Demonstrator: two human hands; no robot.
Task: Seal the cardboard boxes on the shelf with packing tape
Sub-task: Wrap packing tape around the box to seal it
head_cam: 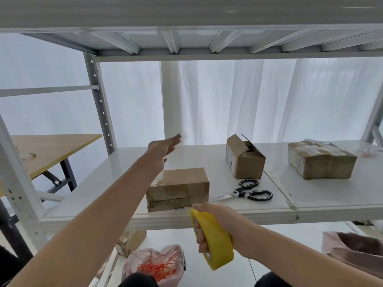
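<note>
Three cardboard boxes stand on the white shelf point(116, 183). A low taped box point(178, 188) sits near the front edge. An upright box with open flaps point(244, 158) stands further back, and a taped box point(320, 160) lies at the right. My left hand point(163, 150) is stretched out above the shelf, beyond the low box, fingers straight and holding nothing. My right hand point(215, 228) grips a roll of yellow packing tape point(215, 243) below the shelf's front edge.
Black-handled scissors point(248, 191) lie on the shelf between the low box and the open box. Strips of tape stick to the shelf seam point(284, 189). A bag of orange ties point(157, 266) sits on the lower level. A wooden table point(49, 148) stands at the left.
</note>
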